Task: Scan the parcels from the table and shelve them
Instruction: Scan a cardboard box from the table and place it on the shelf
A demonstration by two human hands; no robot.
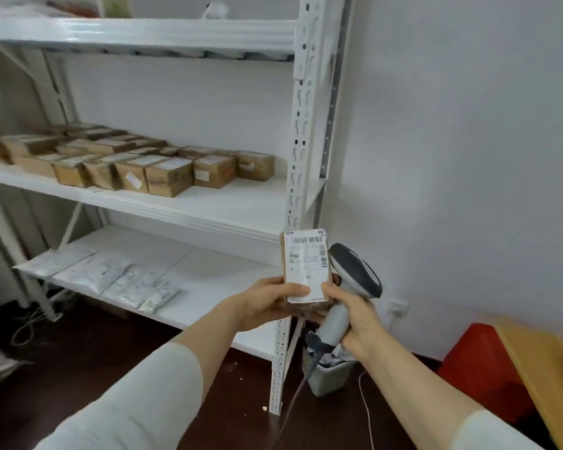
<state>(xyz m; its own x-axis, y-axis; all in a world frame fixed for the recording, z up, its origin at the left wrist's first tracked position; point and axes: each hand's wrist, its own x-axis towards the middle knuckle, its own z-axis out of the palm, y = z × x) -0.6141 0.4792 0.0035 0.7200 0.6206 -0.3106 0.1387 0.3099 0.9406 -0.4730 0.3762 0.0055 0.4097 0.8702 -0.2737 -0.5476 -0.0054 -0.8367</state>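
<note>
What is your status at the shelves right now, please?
Left hand holds labelled parcel. Right hand grips barcode scanner. Middle shelf has room right of cardboard boxes.

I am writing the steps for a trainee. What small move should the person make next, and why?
Probably turn the scanner in the right hand toward the barcode: the left hand holds the parcel label up, but the scanner head sits beside it, not facing the label.

head cam, fwd/down, seemingly near shelf (241, 197)
</note>
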